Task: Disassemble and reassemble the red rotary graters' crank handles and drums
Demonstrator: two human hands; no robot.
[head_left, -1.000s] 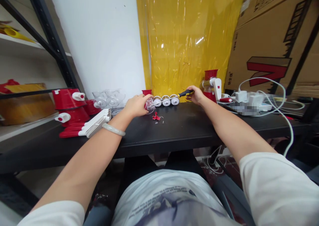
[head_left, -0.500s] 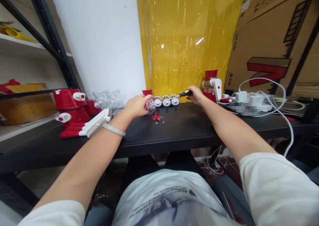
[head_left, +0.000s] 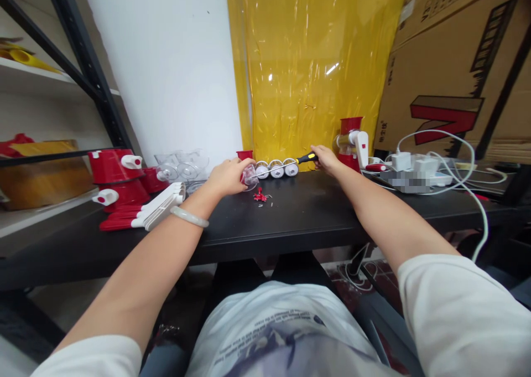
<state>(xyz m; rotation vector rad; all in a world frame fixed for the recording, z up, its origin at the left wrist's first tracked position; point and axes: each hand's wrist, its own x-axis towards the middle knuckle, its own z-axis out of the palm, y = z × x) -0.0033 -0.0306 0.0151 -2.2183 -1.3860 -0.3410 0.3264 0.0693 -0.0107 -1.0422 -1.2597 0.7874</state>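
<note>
Nothing reads clearly — the cardboard box point(head_left: 456, 61) at far right bears a large red-and-black mark and small print, too blurred to make out.

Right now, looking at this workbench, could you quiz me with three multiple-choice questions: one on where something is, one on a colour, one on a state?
1. Where do the small red bits lie?
A. on the shelf at the left
B. on the black table, just right of the left hand
C. on the cardboard box

2. What colour is the screwdriver handle?
A. black and yellow
B. blue
C. green

3. What is the right hand doing?
A. resting flat and open
B. gripping the screwdriver handle
C. holding a cable

Answers:
1 B: they sit on the black table beside the left hand.
2 A: black grip with yellow showing.
3 B: its fingers close round the handle, with the shaft pointing at the clear part in the left hand.
</note>
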